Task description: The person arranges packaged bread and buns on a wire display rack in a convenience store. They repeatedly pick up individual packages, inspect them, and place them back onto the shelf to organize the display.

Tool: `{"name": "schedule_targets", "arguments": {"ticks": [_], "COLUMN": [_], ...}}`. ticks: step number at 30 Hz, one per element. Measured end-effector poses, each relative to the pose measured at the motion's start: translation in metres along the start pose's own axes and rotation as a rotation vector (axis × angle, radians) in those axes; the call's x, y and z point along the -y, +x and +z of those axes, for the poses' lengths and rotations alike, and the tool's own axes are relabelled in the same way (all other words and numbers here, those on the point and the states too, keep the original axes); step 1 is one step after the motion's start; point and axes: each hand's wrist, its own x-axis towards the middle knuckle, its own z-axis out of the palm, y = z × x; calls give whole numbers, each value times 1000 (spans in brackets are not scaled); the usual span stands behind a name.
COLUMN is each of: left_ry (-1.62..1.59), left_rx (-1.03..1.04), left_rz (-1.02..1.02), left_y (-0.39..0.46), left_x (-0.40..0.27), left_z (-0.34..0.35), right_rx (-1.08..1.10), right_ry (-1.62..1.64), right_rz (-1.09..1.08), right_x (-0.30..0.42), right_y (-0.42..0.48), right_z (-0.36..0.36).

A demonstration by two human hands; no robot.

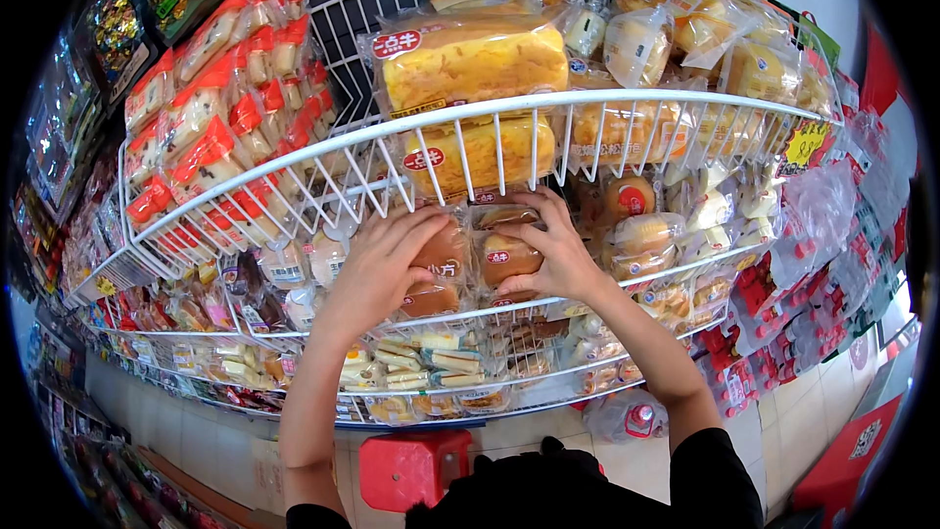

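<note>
My left hand (385, 264) lies over the left side of a clear-wrapped brown bread loaf (445, 253), its fingers and thumb pressed on the wrapper. Beside that loaf, my right hand (562, 250) curves round the right side of a wrapped pack of brown buns (507, 258), thumb low and fingers higher. Both packs sit on the second tier of a white wire rack (507, 301), under the upper basket's front rail (624, 95). Wrapped yellow loaves (474, 62) are stacked in the basket above. The far sides of the held packs are hidden.
Red-topped bread packs (220, 103) fill the upper basket's left side. Lower tiers hold wrapped sandwiches (418, 360) and small cakes. A red plastic stool (404, 470) stands on the tiled floor below. Plastic-wrapped bottle packs (742, 382) are stacked at the right.
</note>
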Motion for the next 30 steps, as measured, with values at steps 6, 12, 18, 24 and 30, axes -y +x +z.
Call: {"name": "schedule_targets", "arguments": {"ticks": [6,12,18,24,30], "left_ry": [94,357,349,250,596], "left_rx": [188,80,108,284,-137], "left_rz": [-154,-170,-231,-326,-151], "left_y": [6,-1,5,19,-9], "left_x": [-7,-16,-5,-26,-25], "left_z": [-7,10,15,4,16], "right_rx": [-163,-231,-248,33,-358], "right_ry": [-46,514,267,166,525], "right_rz": [255,756,617,676,751], "right_x": [20,37,16,7,-2], "right_y": [-19,-21,-1,-11,24], "right_z": [1,16,48,16,41]}}
